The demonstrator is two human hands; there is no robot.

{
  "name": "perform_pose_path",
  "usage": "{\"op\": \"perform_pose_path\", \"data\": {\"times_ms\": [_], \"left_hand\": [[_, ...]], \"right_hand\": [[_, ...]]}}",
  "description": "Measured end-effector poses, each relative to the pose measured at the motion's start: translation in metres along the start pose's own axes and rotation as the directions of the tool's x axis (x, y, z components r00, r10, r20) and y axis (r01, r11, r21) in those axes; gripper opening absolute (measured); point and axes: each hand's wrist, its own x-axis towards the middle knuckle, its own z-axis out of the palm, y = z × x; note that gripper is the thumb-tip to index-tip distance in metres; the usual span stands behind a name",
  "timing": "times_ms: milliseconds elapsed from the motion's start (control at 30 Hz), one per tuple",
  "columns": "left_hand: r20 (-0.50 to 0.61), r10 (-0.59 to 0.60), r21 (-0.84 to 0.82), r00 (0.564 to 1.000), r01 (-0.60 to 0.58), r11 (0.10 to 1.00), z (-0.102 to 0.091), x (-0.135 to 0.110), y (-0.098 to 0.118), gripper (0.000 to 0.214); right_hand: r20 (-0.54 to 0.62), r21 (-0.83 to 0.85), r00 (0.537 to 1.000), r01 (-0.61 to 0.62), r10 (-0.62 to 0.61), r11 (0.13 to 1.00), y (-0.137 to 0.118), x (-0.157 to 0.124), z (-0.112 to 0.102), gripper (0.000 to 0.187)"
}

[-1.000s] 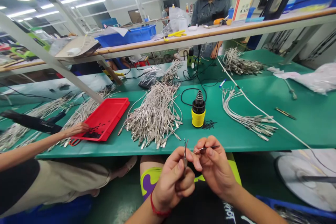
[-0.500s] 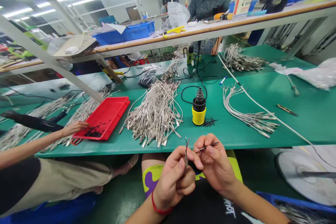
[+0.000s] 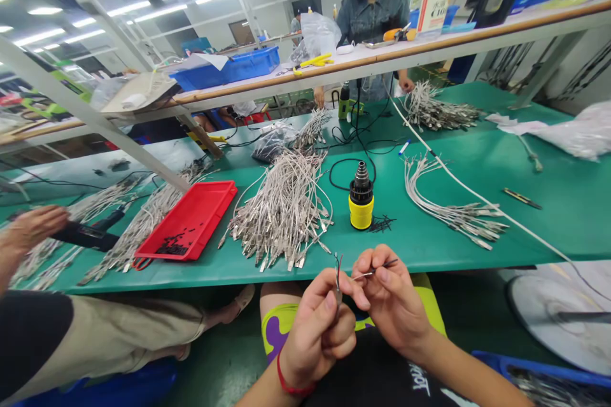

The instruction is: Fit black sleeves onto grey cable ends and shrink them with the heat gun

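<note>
My left hand (image 3: 321,324) is closed around the end of a cable (image 3: 338,294), whose thin coloured wires fan out above the fingers. Close beside it, my right hand (image 3: 396,308) pinches a thin black tube (image 3: 391,262). A fine wire (image 3: 361,276) runs from that tube toward the left fingers. Both hands are in front of the table edge, above my lap. Beyond them stands a yellow and black hot-air tool (image 3: 361,203) with its stepped metal nozzle up. Several short black tubes (image 3: 382,224) lie at its foot.
A large heap of grey USB cables (image 3: 281,216) covers the middle of the green table (image 3: 458,172). Left of it is a red tray (image 3: 214,203) with small black pieces. A smaller cable bundle (image 3: 449,210) and tweezers (image 3: 522,198) lie right. A co-worker's hand (image 3: 41,226) is far left.
The left co-worker's hand has moved from the red tray to the black tool on the left. The person across now has hands near the cable piles. My own hands have hardly moved.
</note>
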Motion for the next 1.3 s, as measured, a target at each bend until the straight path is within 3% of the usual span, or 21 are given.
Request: {"op": "perform_pose_path", "data": {"times_ms": [1300], "left_hand": [[-0.064,-0.024,0.056,0.998,0.028,0.998,0.0007,-0.0052,-0.0042,0.015]], "right_hand": [[-0.026,0.013,1.0,0.0,0.0,1.0,-0.003,-0.0017,0.0049,0.008]]}}
